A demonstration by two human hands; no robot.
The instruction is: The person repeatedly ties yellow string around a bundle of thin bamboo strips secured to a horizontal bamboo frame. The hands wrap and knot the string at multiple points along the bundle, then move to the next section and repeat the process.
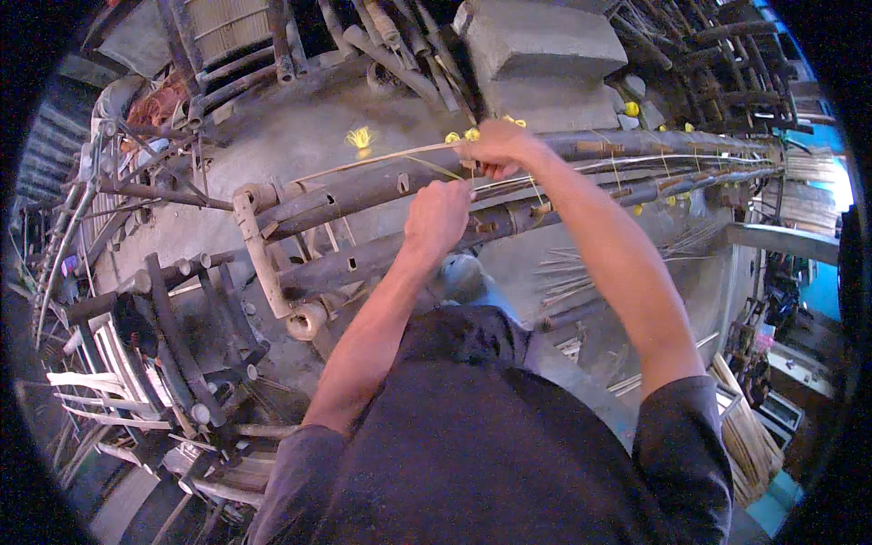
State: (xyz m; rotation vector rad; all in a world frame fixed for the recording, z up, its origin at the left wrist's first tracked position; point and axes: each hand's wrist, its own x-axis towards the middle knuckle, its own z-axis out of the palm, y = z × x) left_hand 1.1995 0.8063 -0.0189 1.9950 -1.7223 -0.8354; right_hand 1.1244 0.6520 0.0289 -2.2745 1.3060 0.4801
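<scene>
Two long dark bamboo poles with cut slots run side by side across in front of me, joined at the left by a short pale bamboo end piece. My left hand is closed over the near pole, its fingertips pinched together on something too small to make out. Just beyond and to the right, my right hand is curled closed above the far pole; its grip is hidden. A thin pale strip slants from the left up to the right hand. Yellow twine ties cross between the poles farther right.
A yellow twine bundle lies on the floor beyond the poles. A grey block stands at the back, with loose bamboo poles beside it. Bamboo furniture frames crowd the left. Thin sticks lie on the floor at right.
</scene>
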